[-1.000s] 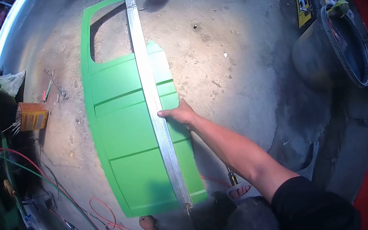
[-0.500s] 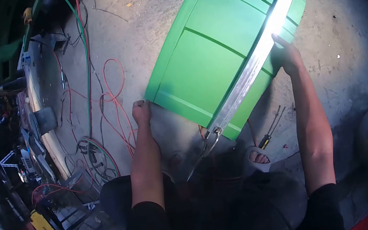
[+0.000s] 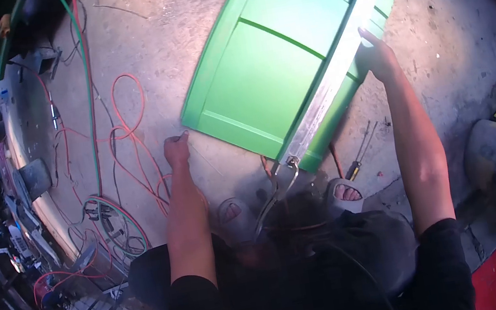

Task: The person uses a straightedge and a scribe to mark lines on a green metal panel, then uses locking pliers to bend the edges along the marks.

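Note:
A green ribbed panel (image 3: 262, 81) slants away across the middle, held up above the floor. Along its right side lies a long, shiny metal bar (image 3: 337, 63). Locking pliers (image 3: 292, 164) grip the near end of the bar and panel. My right hand (image 3: 377, 60) holds the right edge, thumb on top of the bar; its other fingers are mostly hidden beneath. Curled closed, my left hand (image 3: 177, 150) is just off the panel's near left corner, with its thumb tip close to that corner and no object visible in it.
A screwdriver (image 3: 354, 168) with a yellow and black handle lies on the concrete floor by my right foot (image 3: 346, 191). Red and green hoses (image 3: 127, 132) loop across the left. Clutter lines the far left; a dark rounded object (image 3: 493, 148) stands at right.
My left hand has come slightly away from the panel's corner. The view has shifted, so panel and bar appear farther up and left. My right hand keeps its hold.

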`<move>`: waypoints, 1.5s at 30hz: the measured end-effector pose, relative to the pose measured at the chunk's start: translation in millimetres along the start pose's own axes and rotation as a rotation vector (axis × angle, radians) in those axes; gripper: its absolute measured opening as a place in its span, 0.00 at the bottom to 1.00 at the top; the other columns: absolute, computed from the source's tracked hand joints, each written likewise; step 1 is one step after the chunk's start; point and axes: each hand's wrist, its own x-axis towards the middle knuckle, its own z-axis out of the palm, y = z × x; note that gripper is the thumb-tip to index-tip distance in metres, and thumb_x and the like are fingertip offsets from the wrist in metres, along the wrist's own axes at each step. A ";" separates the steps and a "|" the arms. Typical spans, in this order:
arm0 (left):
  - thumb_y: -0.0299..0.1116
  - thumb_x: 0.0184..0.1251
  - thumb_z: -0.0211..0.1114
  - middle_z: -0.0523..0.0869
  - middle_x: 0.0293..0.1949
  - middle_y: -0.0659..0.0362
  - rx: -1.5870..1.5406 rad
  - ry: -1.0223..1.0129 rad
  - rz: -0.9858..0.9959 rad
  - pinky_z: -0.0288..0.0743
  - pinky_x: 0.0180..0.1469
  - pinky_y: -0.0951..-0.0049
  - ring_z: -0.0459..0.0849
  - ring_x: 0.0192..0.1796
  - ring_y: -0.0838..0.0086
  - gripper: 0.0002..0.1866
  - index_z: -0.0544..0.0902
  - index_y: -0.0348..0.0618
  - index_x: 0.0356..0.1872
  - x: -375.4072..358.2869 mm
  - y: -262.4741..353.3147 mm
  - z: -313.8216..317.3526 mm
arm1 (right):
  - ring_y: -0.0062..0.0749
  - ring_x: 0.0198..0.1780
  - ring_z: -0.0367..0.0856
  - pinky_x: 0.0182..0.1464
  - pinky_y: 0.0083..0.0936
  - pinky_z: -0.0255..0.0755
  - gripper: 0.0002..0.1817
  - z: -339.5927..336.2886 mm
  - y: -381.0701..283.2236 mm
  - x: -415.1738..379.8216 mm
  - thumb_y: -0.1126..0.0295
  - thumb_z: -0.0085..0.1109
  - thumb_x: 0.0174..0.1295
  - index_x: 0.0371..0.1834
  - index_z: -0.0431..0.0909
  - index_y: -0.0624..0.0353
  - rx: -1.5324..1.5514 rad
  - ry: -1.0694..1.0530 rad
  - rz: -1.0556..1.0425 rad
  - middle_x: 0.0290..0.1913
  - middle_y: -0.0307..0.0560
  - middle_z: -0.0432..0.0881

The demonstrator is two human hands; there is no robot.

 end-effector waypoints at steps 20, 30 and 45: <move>0.36 0.68 0.66 0.80 0.42 0.45 0.290 -0.914 1.341 0.80 0.47 0.52 0.84 0.46 0.48 0.19 0.78 0.45 0.59 -383.4 195.2 126.3 | 0.38 0.54 0.84 0.58 0.33 0.78 0.30 28.3 -10.4 -28.3 0.64 0.80 0.52 0.55 0.80 0.69 -0.059 0.175 -0.146 0.53 0.55 0.85; 0.29 0.69 0.63 0.80 0.42 0.45 0.120 -0.838 1.139 0.77 0.46 0.50 0.83 0.46 0.46 0.08 0.78 0.37 0.44 -393.8 164.5 145.9 | 0.36 0.53 0.85 0.58 0.33 0.78 0.35 16.0 3.8 -6.8 0.69 0.83 0.48 0.59 0.78 0.67 -0.094 0.180 -0.296 0.52 0.53 0.87; 0.27 0.74 0.57 0.85 0.50 0.51 -0.269 -0.294 0.797 0.77 0.43 0.72 0.82 0.39 0.76 0.22 0.72 0.34 0.67 -304.4 314.4 29.3 | 0.41 0.55 0.86 0.60 0.33 0.78 0.42 15.9 -4.3 -16.6 0.63 0.86 0.42 0.59 0.74 0.70 -0.109 0.173 -0.103 0.54 0.60 0.85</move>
